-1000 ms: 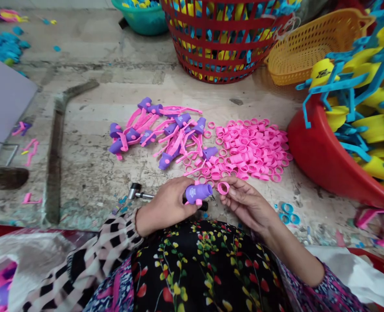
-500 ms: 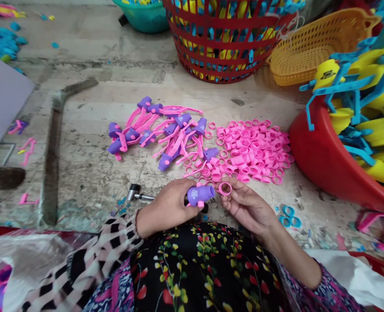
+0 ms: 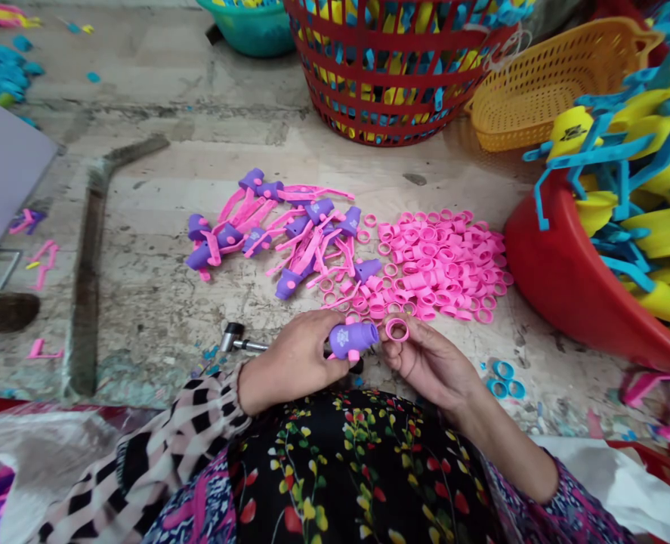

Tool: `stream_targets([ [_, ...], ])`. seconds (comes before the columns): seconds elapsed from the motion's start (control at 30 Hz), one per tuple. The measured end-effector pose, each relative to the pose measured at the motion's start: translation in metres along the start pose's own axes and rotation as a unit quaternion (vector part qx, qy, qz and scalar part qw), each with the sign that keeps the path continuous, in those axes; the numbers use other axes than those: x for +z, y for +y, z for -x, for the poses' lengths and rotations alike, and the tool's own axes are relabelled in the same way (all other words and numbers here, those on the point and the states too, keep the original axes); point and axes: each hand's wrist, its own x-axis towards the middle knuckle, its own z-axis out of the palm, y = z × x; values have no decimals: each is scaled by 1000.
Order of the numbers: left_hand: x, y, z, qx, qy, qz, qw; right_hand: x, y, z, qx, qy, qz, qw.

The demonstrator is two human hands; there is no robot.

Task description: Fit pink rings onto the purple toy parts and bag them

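Observation:
My left hand [image 3: 294,353] is closed around a purple plastic tube piece [image 3: 353,340] with pink pegs and a pale printed mark, its ribbed end facing right. Just right of that end, my right hand [image 3: 425,361] pinches a pink ring [image 3: 396,329] between thumb and fingers; ring and tube are apart. A large heap of pink rings [image 3: 448,261] lies beyond my right hand. Left of the heap are several purple pieces with pink arms [image 3: 317,249]. A metal tool with a black-ended head [image 3: 236,337] lies partly under my left hand.
A red tub [image 3: 572,279] of yellow and blue parts stands at the right, near several blue rings [image 3: 503,370]. Behind are a red slotted basket [image 3: 380,121], a yellow basket [image 3: 527,91] and a green basin [image 3: 249,30]. A bent bar [image 3: 88,287] lies left.
Both hands have stayed nearly in place. The tube and the pink ring have shifted slightly to the right, and the ring has tilted a little.

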Motion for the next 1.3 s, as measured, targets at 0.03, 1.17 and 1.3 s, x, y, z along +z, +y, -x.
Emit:
stream_targets([
  [0.03, 0, 0, 0, 0, 0, 0, 1000, 0, 0, 0, 1, 0, -6, 1000],
  [1.17, 3, -1, -1, -10, -9, -21, 1000, 0, -1, -1, 21, 24, 21, 999],
  [1.3, 1, 0, -1, -14, -26, -42, 999, -1, -1, -2, 29, 41, 22, 998],
])
